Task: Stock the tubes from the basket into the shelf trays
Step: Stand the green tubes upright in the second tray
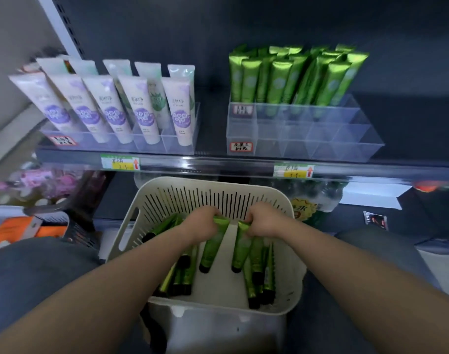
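A white slotted basket [213, 192] sits on my lap below the shelf and holds several green tubes with black caps. My left hand [203, 222] is shut on the crimped top of one green tube [213, 247], which hangs cap down. My right hand [263, 221] grips the top of a second green tube [241, 249] the same way. More green tubes [181, 277] lie along the basket's left and right sides. On the shelf above right, a clear divided tray [305, 134] holds several upright green tubes [290, 77] in its back rows; its front compartments hold nothing.
A second clear tray [121, 141] at the shelf's left holds several white and purple tubes [111, 108]. Price tags [120, 162] sit on the shelf's front rail. A dark crate [77, 228] and orange packets lie at lower left; bottled goods stand behind the basket.
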Available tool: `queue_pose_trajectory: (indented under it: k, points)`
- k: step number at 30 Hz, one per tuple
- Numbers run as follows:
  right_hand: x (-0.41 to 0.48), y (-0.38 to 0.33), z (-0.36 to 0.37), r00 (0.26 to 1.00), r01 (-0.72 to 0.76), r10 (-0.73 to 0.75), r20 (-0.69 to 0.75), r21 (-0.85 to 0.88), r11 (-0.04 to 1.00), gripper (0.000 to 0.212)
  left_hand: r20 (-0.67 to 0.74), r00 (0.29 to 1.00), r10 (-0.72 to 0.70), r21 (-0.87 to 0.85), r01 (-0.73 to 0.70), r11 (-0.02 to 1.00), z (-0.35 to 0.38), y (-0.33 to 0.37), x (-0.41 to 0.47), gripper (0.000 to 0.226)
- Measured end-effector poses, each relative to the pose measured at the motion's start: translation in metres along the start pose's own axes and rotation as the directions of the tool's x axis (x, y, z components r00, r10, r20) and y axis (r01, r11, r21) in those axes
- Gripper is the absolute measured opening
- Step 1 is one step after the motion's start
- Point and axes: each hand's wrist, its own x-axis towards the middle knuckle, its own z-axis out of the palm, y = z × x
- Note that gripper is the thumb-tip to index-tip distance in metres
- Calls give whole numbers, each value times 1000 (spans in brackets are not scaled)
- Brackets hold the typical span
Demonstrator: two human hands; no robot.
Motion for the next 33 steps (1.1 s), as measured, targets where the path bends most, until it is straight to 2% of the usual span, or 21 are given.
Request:
queue_pose_trajectory:
  k: [4,12,20,23,28,33]
  points:
    - [-22,-3,-24,990,50,-45,-133,34,998,13,-74,993,92,65,-87,994,-22,26,-12,31]
    - [-61,3,-69,954,146,-96,-284,161,976,11,-184,964,190,89,-176,980,-57,72,-30,23]
    - [-94,25,-108,925,210,-110,-363,249,946,8,-260,910,321,212,-271,939,-86,124,-43,26]
    - [-103,37,-122,905,241,-131,-404,236,941,9,-277,899,339,223,-282,933,-94,143,-43,23]
    - [-112,56,-143,881,283,-111,-460,324,903,8,-297,880,371,243,-306,921,-107,174,-37,23]
    - [-117,76,-166,855,307,-83,-511,373,876,20,-309,872,379,228,-319,920,-120,204,-23,30]
